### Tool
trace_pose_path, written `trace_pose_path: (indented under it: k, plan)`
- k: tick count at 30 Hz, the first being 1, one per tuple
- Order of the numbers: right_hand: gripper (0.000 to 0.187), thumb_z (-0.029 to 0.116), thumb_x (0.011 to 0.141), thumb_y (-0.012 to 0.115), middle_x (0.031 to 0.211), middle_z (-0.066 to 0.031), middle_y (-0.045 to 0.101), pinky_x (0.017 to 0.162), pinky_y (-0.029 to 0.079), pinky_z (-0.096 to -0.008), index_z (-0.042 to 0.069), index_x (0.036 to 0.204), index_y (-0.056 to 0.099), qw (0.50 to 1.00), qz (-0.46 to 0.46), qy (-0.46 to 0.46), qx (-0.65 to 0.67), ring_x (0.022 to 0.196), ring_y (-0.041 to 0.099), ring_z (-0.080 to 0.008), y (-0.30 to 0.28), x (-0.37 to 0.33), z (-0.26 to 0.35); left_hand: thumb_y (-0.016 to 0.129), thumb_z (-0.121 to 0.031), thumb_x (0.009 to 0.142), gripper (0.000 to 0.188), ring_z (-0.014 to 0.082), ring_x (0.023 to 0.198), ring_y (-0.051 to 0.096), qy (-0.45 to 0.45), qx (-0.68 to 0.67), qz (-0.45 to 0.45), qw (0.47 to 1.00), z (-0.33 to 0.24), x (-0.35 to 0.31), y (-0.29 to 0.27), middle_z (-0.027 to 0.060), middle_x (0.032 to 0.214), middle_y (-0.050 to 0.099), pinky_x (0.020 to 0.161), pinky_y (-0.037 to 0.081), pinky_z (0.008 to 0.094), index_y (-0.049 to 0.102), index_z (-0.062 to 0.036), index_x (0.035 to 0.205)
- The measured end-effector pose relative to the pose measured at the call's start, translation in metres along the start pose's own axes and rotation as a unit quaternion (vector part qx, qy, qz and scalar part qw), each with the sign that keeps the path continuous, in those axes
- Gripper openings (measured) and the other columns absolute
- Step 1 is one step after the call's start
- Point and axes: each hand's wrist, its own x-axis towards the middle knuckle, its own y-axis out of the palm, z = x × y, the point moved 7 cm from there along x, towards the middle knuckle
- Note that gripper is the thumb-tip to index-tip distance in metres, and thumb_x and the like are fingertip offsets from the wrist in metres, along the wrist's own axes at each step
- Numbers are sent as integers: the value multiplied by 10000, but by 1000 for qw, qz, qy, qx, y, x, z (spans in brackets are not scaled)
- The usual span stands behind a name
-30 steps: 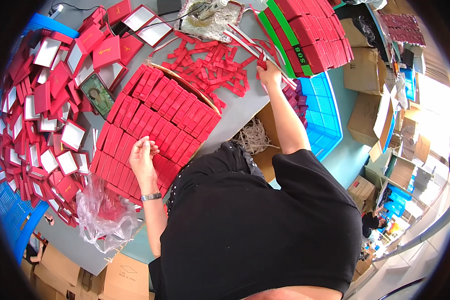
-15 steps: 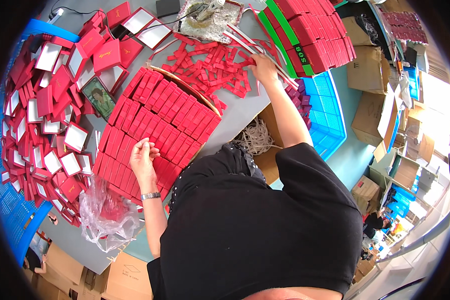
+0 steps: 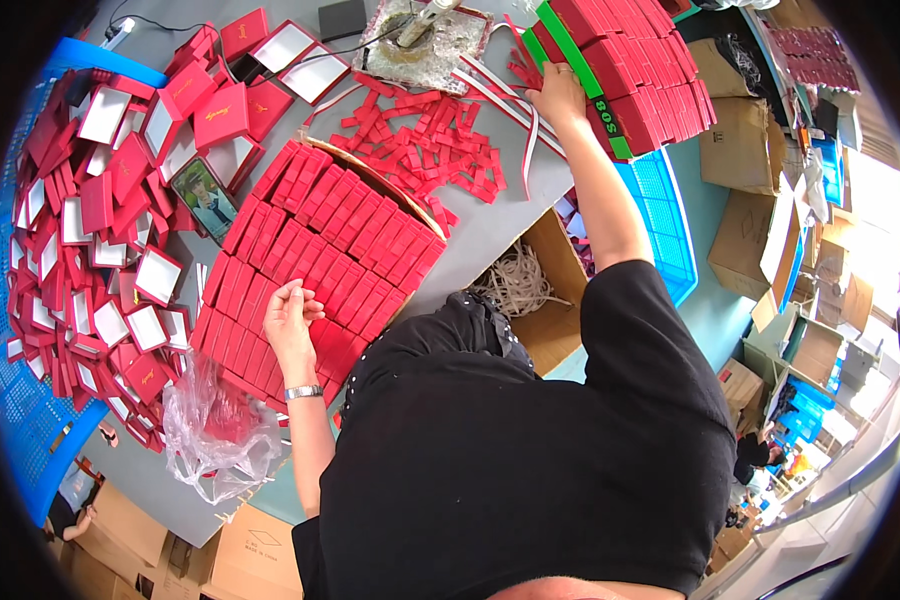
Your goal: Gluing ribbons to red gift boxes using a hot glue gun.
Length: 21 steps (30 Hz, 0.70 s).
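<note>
My left hand hovers over or rests on a big block of thin red boxes packed in rows in a carton. Its fingers are curled and pressed together; whatever is between them is hidden. At the far right my right hand lies beside the green edge strip of a stack of red boxes. Its fingers are bent down and the tips are hidden. Red short strips lie just beyond it. A loose pile of similar red pieces spreads between the carton and the back of the table.
Open red boxes with white insides heap up on the left, with a phone among them. Clear plastic bag sits at the near left. White shredded strips fill a carton, next to a blue crate. A stained tray is at the back.
My right hand has moved away and to the right, from the red pile to the green-edged stack. Some red strips have shifted toward that stack. My left hand has barely moved.
</note>
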Motion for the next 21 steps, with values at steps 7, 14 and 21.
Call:
trace_pose_path:
  k: [7, 14, 21]
  plan:
    - [250, 191, 800, 717, 1021, -144, 627, 905, 460, -455, 92, 1026, 674, 962, 43, -165, 213, 1025, 577, -368, 56, -84, 58, 560, -118, 1000, 152, 116, 669, 640, 16, 13, -5, 1000, 0, -2, 3, 61, 861, 661, 581, 554, 254, 625, -18, 1093]
    - [219, 185, 799, 732, 965, -131, 619, 831, 479, -458, 80, 962, 631, 980, 34, -84, 178, 951, 588, -358, 57, -106, 58, 556, -97, 995, 139, 132, 637, 644, 7, -3, -1, 1000, 8, -8, -3, 66, 840, 668, 563, 558, 262, 633, -15, 1075]
    - [243, 291, 841, 697, 912, -127, 674, 768, 509, -433, 78, 958, 710, 957, 96, -151, 229, 874, 645, -332, 46, -101, 49, 562, -106, 995, 151, 128, 667, 640, 40, -22, 3, 999, 2, -9, 0, 68, 849, 658, 589, 559, 270, 627, -16, 1098]
